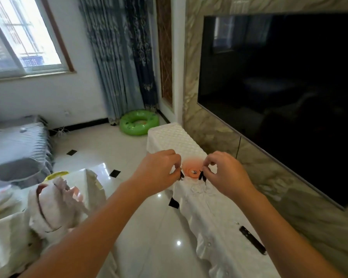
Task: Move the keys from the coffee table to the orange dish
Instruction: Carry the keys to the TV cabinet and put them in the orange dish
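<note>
Living room with glossy white floor tiles (100,145), seen from head height, looking down. Large dark television (279,87) mounted on a marbled wall at right. Below it, long low worktop (209,217) draped in white cloth, running from near foreground toward the far wall. Small orange dish (190,169) sitting on this worktop, roughly midway along it, with a small metallic item lying inside, too blurred to identify.

Two bare forearms reaching forward from the bottom edge. Left hand (159,170) just left of the orange dish, fingers (176,167) pinched closed on a small dark key (181,175) that hangs down beside the rim. Right hand (225,173) just right of the dish, fingers pinched closed on dark keys (202,176) dangling at the rim's near right side. Both sets held above the cloth, at the dish's edge rather than inside it.

Black remote control (252,240) lying farther forward on the same cloth, well apart from the dish. Green inflatable swim ring (139,122) on the floor by blue patterned curtains (119,57). Bright window (22,35) at upper left. Grey-covered sofa (18,149) along the left side. Second white-draped worktop (48,207) at lower left carrying a crumpled white bag, partly blurred.
</note>
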